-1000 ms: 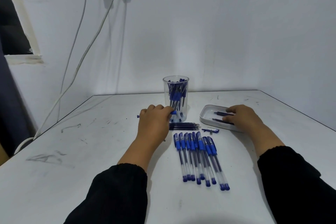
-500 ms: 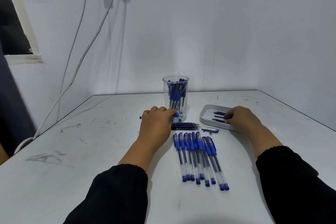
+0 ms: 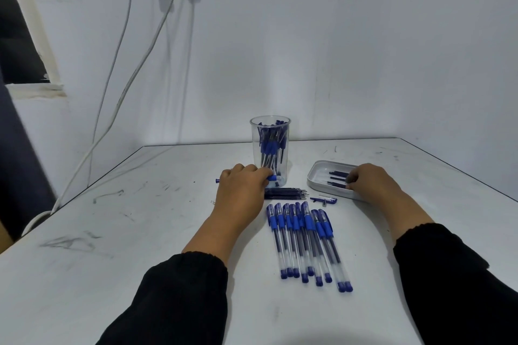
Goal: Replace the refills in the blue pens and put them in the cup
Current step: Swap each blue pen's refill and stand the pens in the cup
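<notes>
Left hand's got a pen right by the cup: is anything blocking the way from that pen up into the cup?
Nothing visible blocks it. The left hand holds the pen against the near side of the clear cup. The cup's mouth is open above, though pens already stand inside. The loose refills lie nearer, out of the path.

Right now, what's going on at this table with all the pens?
A person is refilling blue pens. The left hand grips one pen beside the clear cup, which already holds several. The right hand reaches into the white tray of dark refills. A row of pens and a bundle of refills lie between.
</notes>
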Demonstrator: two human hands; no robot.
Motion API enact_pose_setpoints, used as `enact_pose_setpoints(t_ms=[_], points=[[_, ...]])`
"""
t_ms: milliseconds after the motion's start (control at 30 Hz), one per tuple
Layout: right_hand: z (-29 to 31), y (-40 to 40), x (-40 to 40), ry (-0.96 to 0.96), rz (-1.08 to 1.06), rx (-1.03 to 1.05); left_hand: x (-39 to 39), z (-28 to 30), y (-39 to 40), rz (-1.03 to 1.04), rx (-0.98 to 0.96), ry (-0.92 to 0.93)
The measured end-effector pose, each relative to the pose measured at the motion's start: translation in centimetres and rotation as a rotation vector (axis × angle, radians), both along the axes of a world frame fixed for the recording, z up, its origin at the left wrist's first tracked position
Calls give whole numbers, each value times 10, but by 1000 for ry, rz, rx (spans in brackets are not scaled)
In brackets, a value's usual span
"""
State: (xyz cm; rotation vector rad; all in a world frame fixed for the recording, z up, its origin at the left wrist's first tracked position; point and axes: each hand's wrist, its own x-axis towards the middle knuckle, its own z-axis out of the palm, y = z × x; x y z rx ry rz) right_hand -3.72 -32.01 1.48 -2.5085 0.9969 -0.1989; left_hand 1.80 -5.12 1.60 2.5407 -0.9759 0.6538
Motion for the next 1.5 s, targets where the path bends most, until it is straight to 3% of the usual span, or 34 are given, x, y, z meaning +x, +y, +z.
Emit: enact_pose_setpoints(t_ms=[267,400,1500], points=[[1,-1,1,10,40,-30,-1,0,1,-2,-4,3],[-8,-4,0,-73,80,-93,-1,0,0,-4,-5,7],[-1,5,-7,-30,86,-68,-2,1,1,-5,9,14]])
